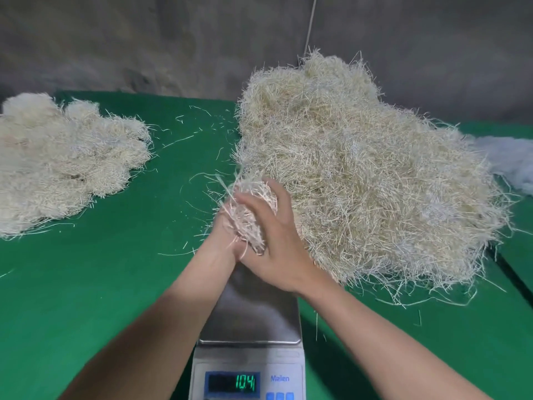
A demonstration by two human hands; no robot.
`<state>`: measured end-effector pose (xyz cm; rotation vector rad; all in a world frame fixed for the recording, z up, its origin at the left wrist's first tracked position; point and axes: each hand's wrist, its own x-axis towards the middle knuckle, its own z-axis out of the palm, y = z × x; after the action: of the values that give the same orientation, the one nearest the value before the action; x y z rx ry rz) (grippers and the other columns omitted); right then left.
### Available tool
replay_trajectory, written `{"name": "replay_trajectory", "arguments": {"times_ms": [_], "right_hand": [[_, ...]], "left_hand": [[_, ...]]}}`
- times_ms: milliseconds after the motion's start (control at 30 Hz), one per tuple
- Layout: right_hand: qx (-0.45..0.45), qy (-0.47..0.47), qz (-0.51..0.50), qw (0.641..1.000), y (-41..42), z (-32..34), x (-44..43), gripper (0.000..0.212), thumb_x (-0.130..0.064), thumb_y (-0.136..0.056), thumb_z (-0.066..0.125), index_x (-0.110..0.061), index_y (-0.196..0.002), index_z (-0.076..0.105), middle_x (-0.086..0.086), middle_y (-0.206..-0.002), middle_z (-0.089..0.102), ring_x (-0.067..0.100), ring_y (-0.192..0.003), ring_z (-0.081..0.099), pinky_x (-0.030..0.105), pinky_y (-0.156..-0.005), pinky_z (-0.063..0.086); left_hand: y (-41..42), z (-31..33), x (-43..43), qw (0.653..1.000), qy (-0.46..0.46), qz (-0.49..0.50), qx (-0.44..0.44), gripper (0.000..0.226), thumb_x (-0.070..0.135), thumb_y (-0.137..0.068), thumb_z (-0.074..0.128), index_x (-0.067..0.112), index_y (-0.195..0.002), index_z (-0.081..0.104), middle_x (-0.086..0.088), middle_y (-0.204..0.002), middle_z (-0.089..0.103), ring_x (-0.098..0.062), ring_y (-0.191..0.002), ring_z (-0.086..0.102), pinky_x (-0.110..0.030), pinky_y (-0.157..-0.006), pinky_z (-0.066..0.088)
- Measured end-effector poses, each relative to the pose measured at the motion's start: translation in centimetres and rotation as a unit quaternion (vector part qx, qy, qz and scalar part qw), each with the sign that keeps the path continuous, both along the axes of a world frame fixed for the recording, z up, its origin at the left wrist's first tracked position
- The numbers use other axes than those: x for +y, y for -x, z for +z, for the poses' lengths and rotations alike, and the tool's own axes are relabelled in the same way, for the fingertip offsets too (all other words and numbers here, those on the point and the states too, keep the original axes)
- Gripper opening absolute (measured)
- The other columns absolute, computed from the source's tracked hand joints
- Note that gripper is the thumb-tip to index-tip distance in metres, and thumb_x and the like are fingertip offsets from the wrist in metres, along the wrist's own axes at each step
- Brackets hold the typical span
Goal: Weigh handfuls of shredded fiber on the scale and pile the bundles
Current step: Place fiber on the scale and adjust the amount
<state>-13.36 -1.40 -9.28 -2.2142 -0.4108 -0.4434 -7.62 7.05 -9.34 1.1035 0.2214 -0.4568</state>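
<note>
I have a handful of shredded fiber point(249, 215) pressed between my two hands just right of the middle of the frame, above the far end of the scale point(251, 313), whose steel pan runs down toward the bottom edge. My right hand point(278, 241) lies over the top with thumb and fingers curled round the wad, squeezing it so the loose strands stay together as one bundle. My left hand point(226, 232) supports it from beneath. Its fingers are buried in the fiber, so I cannot tell how far they close.

I cannot tell whether the wad touches the pan. The display point(232, 382) at the bottom shows green digits that look like 10.4, so I judge the weighing is in hand or just finished.

The big loose heap point(360, 174) fills the right of the frame, close beside the scale, where my right hand can easily pull more. The pile of bundles point(63, 166) sits at the left edge, well apart across the green table point(115, 284), which keeps weighed fiber from mixing with raw stock. This bundle likely goes there next, provided the weight is right.
</note>
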Motion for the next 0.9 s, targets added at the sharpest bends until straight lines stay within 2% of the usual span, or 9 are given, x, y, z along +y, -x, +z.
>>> {"name": "replay_trajectory", "arguments": {"times_ms": [67, 167, 333, 467, 567, 633, 733, 833, 900], "right_hand": [[-0.009, 0.01, -0.067, 0.998, -1.0, 1.4, -0.3, 0.07, -0.061, -0.08, 0.046, -0.05, -0.143, 0.018, -0.012, -0.155, -0.014, 0.02, -0.145, -0.005, 0.053, -0.113, 0.007], [0.092, -0.079, -0.125, 0.985, -3.0, 3.8, -2.4, 0.058, -0.055, -0.092, 0.042, -0.053, -0.142, 0.013, -0.015, -0.157, -0.01, 0.012, -0.145, -0.006, 0.057, -0.115, 0.011], [0.1, -0.141, -0.08, 0.982, 0.5, 0.7, 0.7, 0.046, -0.056, -0.089, 0.031, -0.066, -0.133, 0.021, -0.019, -0.15, 0.03, 0.001, -0.138, 0.025, 0.03, -0.113, 0.021], [0.172, -0.257, -0.098, 0.946, -2.0, 2.3, -2.1, 0.037, -0.04, -0.101, 0.032, -0.05, -0.136, 0.03, -0.015, -0.147, 0.032, -0.006, -0.128, 0.032, 0.017, -0.102, 0.022], [0.218, -0.272, -0.044, 0.936, -0.7, 0.8, -1.8, 0.047, -0.055, -0.095, 0.031, -0.042, -0.14, 0.025, -0.019, -0.141, 0.033, -0.025, -0.107, 0.027, 0.004, -0.094, 0.019], [0.253, -0.273, 0.021, 0.928, 0.3, -0.4, -2.0, 0.067, -0.044, -0.092, 0.05, -0.034, -0.147, 0.013, -0.03, -0.143, 0.028, -0.025, -0.107, 0.032, 0.001, -0.094, 0.025], [0.257, -0.327, 0.101, 0.904, -0.5, 0.5, -5.1, 0.094, -0.022, -0.07, 0.062, -0.034, -0.148, 0.011, -0.023, -0.151, 0.018, -0.013, -0.118, 0.036, 0.016, -0.099, 0.034], [0.178, -0.34, 0.023, 0.923, -1.9, 2.5, -5.3, 0.096, -0.057, -0.069, 0.066, -0.055, -0.142, 0.004, -0.026, -0.151, 0.006, -0.007, -0.131, 0.027, 0.03, -0.105, 0.033], [0.135, -0.24, -0.062, 0.959, -2.9, 3.5, -4.7, 0.068, -0.072, -0.076, 0.052, -0.061, -0.136, 0.021, -0.012, -0.156, 0.014, 0.011, -0.141, 0.02, 0.042, -0.109, 0.023]], "left_hand": [[1.2, -0.1, -1.5, 0.998, -0.032, 0.02, -0.05, 0.04, 0.026, -0.105, 0.013, 0.03, -0.108, 0.052, 0.023, -0.08, 0.068, -0.001, -0.081, 0.068, -0.01, -0.061, 0.049], [1.8, 1.3, -3.4, 0.992, -0.09, 0.06, -0.063, 0.042, 0.043, -0.1, 0.036, 0.016, -0.126, 0.056, 0.003, -0.115, 0.064, -0.022, -0.106, 0.062, -0.029, -0.081, 0.053], [-0.4, 1.8, -3.3, 0.982, 0.012, 0.188, -0.016, 0.04, 0.039, -0.096, 0.049, 0.014, -0.066, 0.055, 0.004, -0.044, 0.054, -0.012, -0.042, 0.055, -0.014, -0.039, 0.04], [1.6, 1.7, -4.7, 0.988, -0.117, 0.102, -0.019, 0.039, 0.037, -0.1, 0.042, 0.005, -0.114, 0.058, -0.016, -0.114, 0.063, -0.022, -0.097, 0.064, -0.036, -0.08, 0.055], [0.5, 3.4, -4.3, 0.978, -0.147, 0.118, -0.085, 0.04, 0.041, -0.098, 0.045, 0.011, -0.123, 0.054, -0.019, -0.128, 0.056, -0.03, -0.107, 0.06, -0.036, -0.087, 0.051], [-1.0, 4.0, -3.7, 0.974, -0.136, 0.163, -0.082, 0.029, 0.038, -0.096, 0.05, 0.016, -0.113, 0.056, -0.007, -0.113, 0.062, -0.023, -0.099, 0.06, -0.031, -0.085, 0.046], [-1.9, 3.3, -3.1, 0.965, -0.164, 0.192, -0.072, 0.01, 0.023, -0.097, 0.05, 0.018, -0.09, 0.056, 0.002, -0.082, 0.052, -0.013, -0.069, 0.049, -0.027, -0.062, 0.039], [-1.1, 1.9, -4.4, 0.964, -0.199, 0.132, -0.114, 0.015, 0.016, -0.094, 0.055, 0.012, -0.108, 0.06, -0.009, -0.113, 0.062, -0.018, -0.093, 0.063, -0.033, -0.079, 0.052], [-0.1, 2.3, -5.9, 0.969, -0.181, 0.048, -0.159, 0.011, 0.023, -0.095, 0.055, 0.026, -0.101, 0.063, -0.004, -0.11, 0.066, -0.007, -0.085, 0.066, -0.023, -0.071, 0.054]]}}
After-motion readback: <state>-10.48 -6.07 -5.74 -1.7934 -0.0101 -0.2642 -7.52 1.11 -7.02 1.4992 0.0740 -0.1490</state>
